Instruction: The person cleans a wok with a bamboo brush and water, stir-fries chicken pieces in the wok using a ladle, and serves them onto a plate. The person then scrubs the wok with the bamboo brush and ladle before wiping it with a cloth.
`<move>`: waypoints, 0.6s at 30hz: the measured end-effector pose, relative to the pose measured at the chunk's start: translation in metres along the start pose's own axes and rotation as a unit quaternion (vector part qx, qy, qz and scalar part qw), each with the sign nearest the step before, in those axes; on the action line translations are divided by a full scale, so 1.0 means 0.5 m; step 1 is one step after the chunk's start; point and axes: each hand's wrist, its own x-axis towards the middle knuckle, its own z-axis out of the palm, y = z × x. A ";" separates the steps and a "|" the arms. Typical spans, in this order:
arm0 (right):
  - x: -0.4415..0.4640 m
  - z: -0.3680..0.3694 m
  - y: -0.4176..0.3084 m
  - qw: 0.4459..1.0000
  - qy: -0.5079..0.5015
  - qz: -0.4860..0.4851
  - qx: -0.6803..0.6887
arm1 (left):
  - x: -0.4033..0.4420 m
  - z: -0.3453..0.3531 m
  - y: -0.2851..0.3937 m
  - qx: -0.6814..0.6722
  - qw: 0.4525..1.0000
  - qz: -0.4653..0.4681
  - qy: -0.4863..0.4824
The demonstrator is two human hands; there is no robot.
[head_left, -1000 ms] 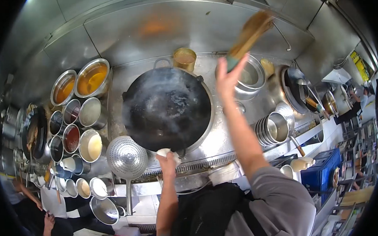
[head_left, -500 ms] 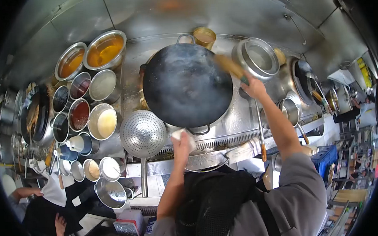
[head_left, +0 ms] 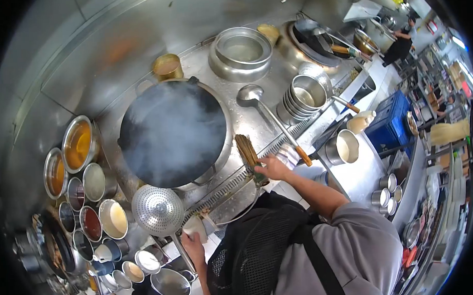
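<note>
My right hand is at the front edge of the range, its fingers closed on the handle end of a bamboo wok brush. The bristles point up and away from me. My left hand holds a folded pale cloth, low beside the handle of a perforated strainer. A large black wok sits on the burner ahead, with steam rising over it and blurring its inside. Right of the wok lies a ladle with a wooden handle end.
Several pots of sauces and seasonings crowd the left side, with bowls of orange liquid behind. Stacked pots and a wide metal pot stand right. A blue crate is farther right; another person stands beyond.
My view has turned to the right. My right hand has brought the brush from the wok's far right rim to the front edge. My left hand keeps the cloth, now near the strainer's handle.
</note>
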 end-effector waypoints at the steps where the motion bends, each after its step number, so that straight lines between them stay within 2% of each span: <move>1: 0.009 -0.014 0.005 0.989 0.119 -0.063 -0.068 | 0.015 0.022 -0.036 -0.098 0.994 0.008 0.047; 2: 0.020 -0.035 0.006 0.954 0.236 -0.124 -0.135 | 0.021 0.035 -0.058 -0.195 0.976 0.017 0.095; 4: 0.033 -0.119 -0.007 0.940 0.335 -0.069 -0.019 | 0.014 0.030 -0.049 -0.220 0.971 -0.006 0.089; 6: 0.034 -0.198 0.035 0.905 0.418 -0.048 0.061 | 0.008 0.035 -0.040 -0.100 0.984 -0.001 0.150; 7: 0.030 -0.228 0.067 0.882 0.466 -0.023 0.062 | 0.003 0.037 -0.035 -0.095 0.985 0.009 0.147; 8: 0.024 -0.258 0.103 0.856 0.513 0.003 0.063 | -0.006 0.037 -0.025 0.015 0.976 0.030 0.213; 9: 0.012 -0.297 0.137 0.850 0.523 0.025 0.055 | -0.013 0.036 -0.002 0.123 0.951 0.050 0.279; 10: -0.001 -0.337 0.170 0.845 0.531 0.047 0.047 | -0.017 0.031 0.043 0.129 0.951 0.060 0.276; 12: -0.008 -0.422 0.238 0.843 0.533 0.079 0.002 | -0.016 0.029 0.157 0.049 0.955 0.062 0.286; 14: 0.002 -0.521 0.322 0.851 0.509 0.076 -0.103 | 0.001 0.046 0.250 0.020 0.961 0.076 0.266; 16: 0.033 -0.614 0.405 0.861 0.464 0.157 -0.139 | 0.027 0.075 0.368 -0.024 0.967 0.167 0.192; 18: 0.071 -0.683 0.478 0.865 0.378 0.276 -0.184 | 0.067 0.127 0.449 -0.038 0.958 0.232 0.164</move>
